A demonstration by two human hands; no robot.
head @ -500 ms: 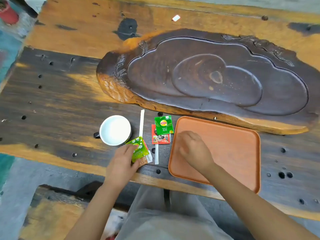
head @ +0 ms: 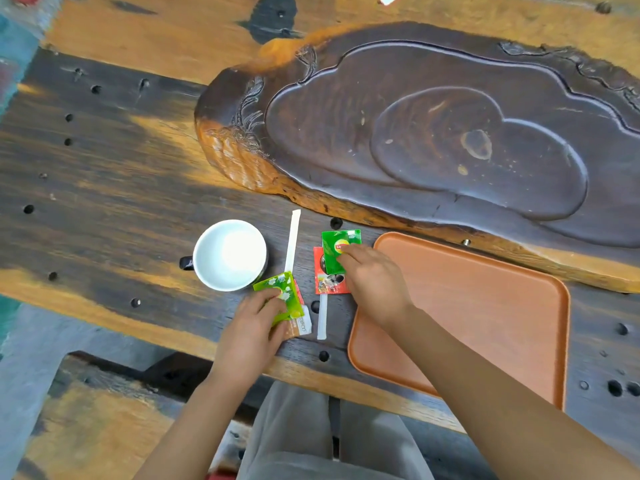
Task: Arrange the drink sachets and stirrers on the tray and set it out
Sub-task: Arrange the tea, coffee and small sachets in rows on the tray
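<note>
Two stirrers lie half hidden: one (head: 292, 241) runs under the light green sachet (head: 282, 296), the other (head: 322, 318) under the red sachet (head: 327, 282). Left hand (head: 251, 336) pinches the light green sachets beside the white cup (head: 229, 254). Right hand (head: 375, 282), fingers curled, presses the dark green sachet (head: 336, 249) left of the bare orange tray (head: 485, 306), its grip unclear. Carved wooden slab (head: 433, 133) lies behind.

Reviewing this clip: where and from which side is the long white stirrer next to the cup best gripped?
Pinch the long white stirrer at its far half, coming from above. It lies flat on the table with that end free; its near end runs to the light green sachet under the left hand.
</note>
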